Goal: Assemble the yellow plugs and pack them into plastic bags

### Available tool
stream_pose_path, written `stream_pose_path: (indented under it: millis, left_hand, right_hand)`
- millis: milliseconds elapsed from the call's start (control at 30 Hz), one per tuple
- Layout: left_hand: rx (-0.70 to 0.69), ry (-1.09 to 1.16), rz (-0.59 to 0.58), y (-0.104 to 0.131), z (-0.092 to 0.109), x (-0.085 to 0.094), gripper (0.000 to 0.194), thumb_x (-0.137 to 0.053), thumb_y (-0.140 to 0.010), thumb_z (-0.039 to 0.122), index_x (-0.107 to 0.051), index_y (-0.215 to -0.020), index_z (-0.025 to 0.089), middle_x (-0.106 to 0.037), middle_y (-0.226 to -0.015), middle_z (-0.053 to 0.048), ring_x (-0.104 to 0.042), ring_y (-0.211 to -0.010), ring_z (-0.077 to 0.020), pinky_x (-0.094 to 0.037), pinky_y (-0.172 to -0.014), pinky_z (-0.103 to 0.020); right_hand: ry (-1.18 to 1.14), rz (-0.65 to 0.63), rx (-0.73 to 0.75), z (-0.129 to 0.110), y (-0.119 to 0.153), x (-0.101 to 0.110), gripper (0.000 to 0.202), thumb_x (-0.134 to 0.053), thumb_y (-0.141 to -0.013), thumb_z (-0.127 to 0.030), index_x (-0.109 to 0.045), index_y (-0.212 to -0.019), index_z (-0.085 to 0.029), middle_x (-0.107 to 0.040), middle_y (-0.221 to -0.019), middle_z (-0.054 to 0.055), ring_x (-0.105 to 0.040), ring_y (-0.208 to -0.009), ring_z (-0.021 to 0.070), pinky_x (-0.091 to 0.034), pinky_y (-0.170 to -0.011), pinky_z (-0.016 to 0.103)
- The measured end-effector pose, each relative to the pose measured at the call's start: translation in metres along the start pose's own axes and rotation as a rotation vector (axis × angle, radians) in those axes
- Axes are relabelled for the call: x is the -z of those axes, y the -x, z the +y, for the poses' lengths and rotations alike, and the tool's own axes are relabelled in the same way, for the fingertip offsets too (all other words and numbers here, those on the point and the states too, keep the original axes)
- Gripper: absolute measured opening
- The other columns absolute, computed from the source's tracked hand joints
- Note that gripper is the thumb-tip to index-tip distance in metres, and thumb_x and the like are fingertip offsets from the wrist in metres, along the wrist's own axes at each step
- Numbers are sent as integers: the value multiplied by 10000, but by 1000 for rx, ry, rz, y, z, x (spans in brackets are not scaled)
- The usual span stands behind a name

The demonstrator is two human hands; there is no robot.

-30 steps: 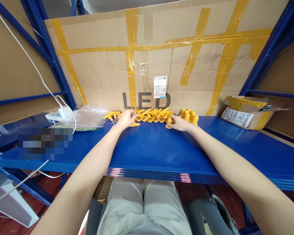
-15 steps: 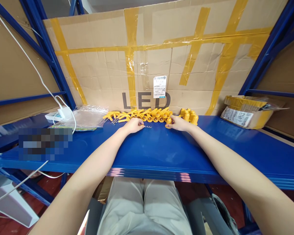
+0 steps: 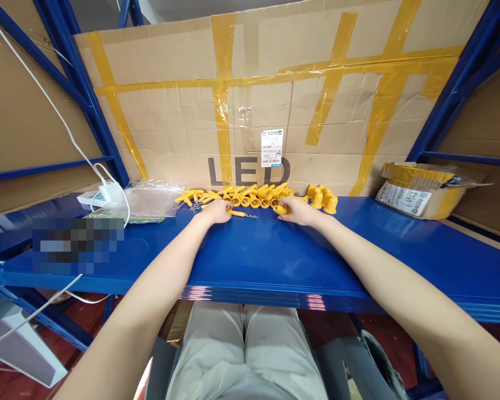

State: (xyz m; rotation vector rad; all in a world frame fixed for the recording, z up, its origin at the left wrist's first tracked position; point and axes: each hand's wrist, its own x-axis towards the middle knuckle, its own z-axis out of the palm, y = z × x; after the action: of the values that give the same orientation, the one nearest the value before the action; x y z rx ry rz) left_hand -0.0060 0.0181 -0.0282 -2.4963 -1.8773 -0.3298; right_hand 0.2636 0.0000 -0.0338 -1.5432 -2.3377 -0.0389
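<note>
Head camera — right hand (image 3: 299,211) clamped on yellow cup (image 3: 280,210), ridged yellow piece (image 3: 238,213) against left hand (image 3: 216,211) — grip unclear.

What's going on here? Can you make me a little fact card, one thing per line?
Left grip: at the end of a ribbed yellow piece; hold unclear
Right grip: holding a tilted yellow cup
Between them: curly wire
Behind: row of yellow pieces
Surface: blue shelf
Backdrop: cardboard marked LED
</note>
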Motion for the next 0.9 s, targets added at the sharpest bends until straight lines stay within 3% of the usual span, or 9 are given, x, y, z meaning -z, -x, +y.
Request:
stream_pose_path:
  millis: [400,700,900]
  left_hand:
    - [-91,153,-90,8,15,4,421,-566,-741,260,-653,-1147,191,-709,-827,-20,-653,-727,-180,-497,-727,-241]
    - [-133,186,-85,8,15,4,349,-561,-725,247,-682,-1047,187,-706,-733,1,-636,-675,-166,-488,-675,-233]
    - [-157,199,-50,7,16,3,338,-567,-712,227,-692,-1024,186,-701,-721,10,-634,-662,-160,-487,-688,-233]
  right_hand:
    - [4,-33,36,-5,0,-2,273,-672,-757,-245,-622,-1016,-175,-679,-1023,75,-626,-903,222,-462,-770,289]
    - [126,-27,2,-1,1,1,322,-635,-798,-246,-635,-1112,-176,-663,-1141,117,-598,-1077,301,-456,-871,364]
    - [43,-11,122,-2,-1,-2,311,-643,-797,-230,-645,-1103,-181,-671,-1134,88,-609,-1063,263,-452,-898,347]
